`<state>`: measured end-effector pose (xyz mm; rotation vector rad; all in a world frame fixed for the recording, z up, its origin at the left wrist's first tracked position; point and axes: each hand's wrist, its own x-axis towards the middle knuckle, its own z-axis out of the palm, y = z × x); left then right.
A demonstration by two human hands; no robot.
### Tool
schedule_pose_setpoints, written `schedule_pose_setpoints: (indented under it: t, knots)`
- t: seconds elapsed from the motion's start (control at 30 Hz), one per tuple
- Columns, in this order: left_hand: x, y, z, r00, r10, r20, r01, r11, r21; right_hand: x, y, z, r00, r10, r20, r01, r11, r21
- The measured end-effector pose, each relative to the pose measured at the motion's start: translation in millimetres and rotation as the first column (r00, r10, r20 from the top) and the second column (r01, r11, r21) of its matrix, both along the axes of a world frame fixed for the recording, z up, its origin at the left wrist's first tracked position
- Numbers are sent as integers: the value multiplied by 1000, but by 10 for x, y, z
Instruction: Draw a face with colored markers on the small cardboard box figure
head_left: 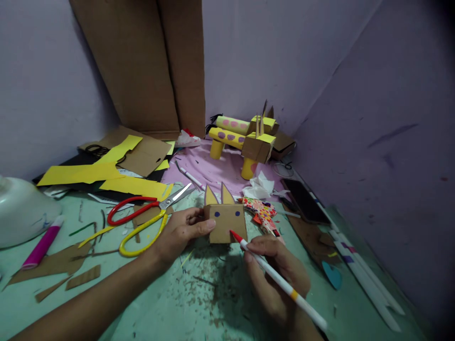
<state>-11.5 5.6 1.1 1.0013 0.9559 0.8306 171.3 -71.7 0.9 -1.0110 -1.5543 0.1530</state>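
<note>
At far left, a white rounded container [24, 213] stands on the mint-green table [156, 308], a magenta tube [42, 246] just beside it. Next, yellow paper [81, 173] lies above scissors [164, 205], blades spread, one handle red and one yellow. The left hand [183, 229] grips the left side of a small cardboard box [222, 225], thumb on its front. The box sits at centre (two pointed ears, two dark dots). Behind it stand yellow animal figures [227, 137]. The right hand [288, 267] pinches a white marker [273, 273], its red tip at the box's lower front; contact cannot be confirmed. At right: a dark phone [305, 201] and a teal heart [332, 274].
</note>
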Motion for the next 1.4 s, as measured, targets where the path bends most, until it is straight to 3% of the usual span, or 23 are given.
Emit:
schedule_pose_setpoints:
  t: [0.23, 0.43, 0.63, 1.03, 1.3, 1.4]
  knots:
    - [-10, 22, -35, 1000, -14, 5, 14, 1000, 1, 50, -16, -68, 998, 55, 22, -53, 994, -93]
    - [-16, 25, -42, 1000, -21, 2, 21, 1000, 16, 71, -23, -110, 1000, -7, 27, 9, 995, -97]
    - [-21, 27, -38, 999, -34, 5, 34, 999, 7, 59, -33, -134, 999, 39, 20, -36, 992, -121]
    - [-14, 32, -72, 1000, -24, -3, 24, 1000, 1, 71, -37, -124, 999, 14, 41, -8, 991, -132]
    - [-24, 12, -48, 1000, -24, -3, 25, 999, 22, 36, -61, -134, 981, -95, -170, 72, 988, -133]
    - [-30, -1, -41, 1000, -24, -2, 24, 1000, 18, 50, -47, -112, 980, -121, -159, 92, 980, -176]
